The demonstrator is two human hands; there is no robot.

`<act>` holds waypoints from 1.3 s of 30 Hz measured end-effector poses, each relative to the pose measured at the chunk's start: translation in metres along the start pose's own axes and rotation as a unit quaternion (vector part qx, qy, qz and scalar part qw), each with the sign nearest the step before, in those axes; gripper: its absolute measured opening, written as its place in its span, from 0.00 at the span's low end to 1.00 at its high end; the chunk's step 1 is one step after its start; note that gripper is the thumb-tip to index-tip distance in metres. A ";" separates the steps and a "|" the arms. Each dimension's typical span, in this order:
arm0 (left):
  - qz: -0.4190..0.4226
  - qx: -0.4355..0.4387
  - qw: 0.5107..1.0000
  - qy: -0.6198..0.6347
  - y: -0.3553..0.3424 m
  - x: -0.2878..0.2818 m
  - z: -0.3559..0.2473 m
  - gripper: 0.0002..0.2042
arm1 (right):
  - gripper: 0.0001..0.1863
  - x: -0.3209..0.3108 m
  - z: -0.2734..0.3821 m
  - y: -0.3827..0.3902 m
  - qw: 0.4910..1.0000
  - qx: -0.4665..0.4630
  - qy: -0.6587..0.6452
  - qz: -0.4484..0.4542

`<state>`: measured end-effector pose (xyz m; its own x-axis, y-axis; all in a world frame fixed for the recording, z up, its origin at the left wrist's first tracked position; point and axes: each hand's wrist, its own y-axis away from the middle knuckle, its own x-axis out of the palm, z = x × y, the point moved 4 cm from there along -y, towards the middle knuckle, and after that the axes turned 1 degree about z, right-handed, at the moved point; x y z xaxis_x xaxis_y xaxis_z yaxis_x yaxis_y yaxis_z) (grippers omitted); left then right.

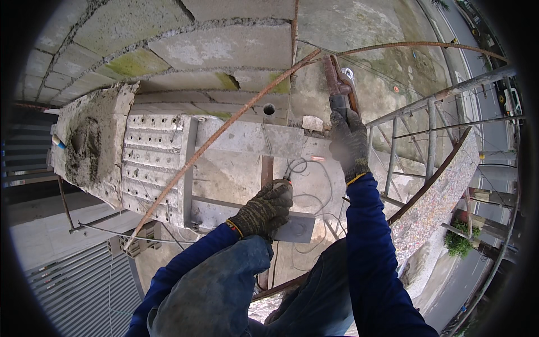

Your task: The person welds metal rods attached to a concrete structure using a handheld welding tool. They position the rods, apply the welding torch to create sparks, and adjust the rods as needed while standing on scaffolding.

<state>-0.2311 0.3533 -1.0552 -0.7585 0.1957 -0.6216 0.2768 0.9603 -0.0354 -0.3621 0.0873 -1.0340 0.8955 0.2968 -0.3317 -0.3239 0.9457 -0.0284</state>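
Observation:
My right hand point(349, 147), in a dark knitted glove with a yellow cuff edge, is reached out ahead. Its fingers are wrapped round the dark grey end of a reddish-brown tool with a long, heavy head point(337, 81), whose exact kind I cannot tell. The tool's far end lies beside a rusty reinforcing bar point(224, 132) that slants across the view. My left hand point(264, 209), gloved alike, is curled closed by my knee, over a grey flat metal bar point(296, 228). What sits in its fingers is hidden; a small reddish spot shows at the fingertips.
A block wall point(219, 48) rises ahead. On the left, a board with wet mortar point(90, 146) rests by a perforated metal scaffold plank point(151, 163). Thin cables point(323, 194) loop below my hands. A metal frame point(431, 135) and a speckled board point(443, 191) stand right, above a street.

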 end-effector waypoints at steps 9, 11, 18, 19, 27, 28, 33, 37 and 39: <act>0.022 0.009 0.999 -0.023 -0.010 -0.003 -0.009 0.12 | 0.27 -0.004 -0.006 -0.003 0.949 -0.113 0.291 -0.045; 0.020 0.008 1.000 -0.016 -0.005 -0.001 -0.004 0.11 | 0.27 0.003 0.002 -0.001 0.949 -0.121 0.290 -0.020; -0.028 0.029 0.999 0.019 0.000 0.004 0.003 0.11 | 0.25 0.019 0.035 0.013 0.969 -0.060 0.237 -0.036; -0.019 0.025 0.999 0.014 0.002 0.006 0.005 0.11 | 0.25 0.016 0.034 0.010 0.966 -0.073 0.242 -0.049; 0.016 -0.056 0.993 0.104 0.017 0.021 0.027 0.12 | 0.25 0.016 0.013 0.002 0.950 -0.128 0.281 -0.045; 0.025 -0.037 0.998 0.052 0.014 0.018 0.022 0.12 | 0.24 0.018 0.011 0.004 0.947 -0.134 0.288 -0.039; -0.008 0.035 0.999 -0.021 -0.001 -0.002 -0.001 0.13 | 0.25 0.023 0.024 0.010 0.961 -0.033 0.273 -0.017; 0.017 0.026 0.999 -0.029 0.000 0.004 0.005 0.12 | 0.27 0.010 0.015 0.002 0.954 -0.119 0.267 -0.071; 0.024 0.017 0.999 -0.026 0.001 0.006 0.007 0.12 | 0.27 0.007 0.007 0.000 0.961 -0.096 0.254 -0.045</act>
<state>-0.2311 0.3545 -1.0644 -0.7124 0.2299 -0.6631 0.3324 0.9427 -0.0303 -0.3533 0.0900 -1.0299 0.6729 0.0661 -0.7368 -0.3470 0.9079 -0.2354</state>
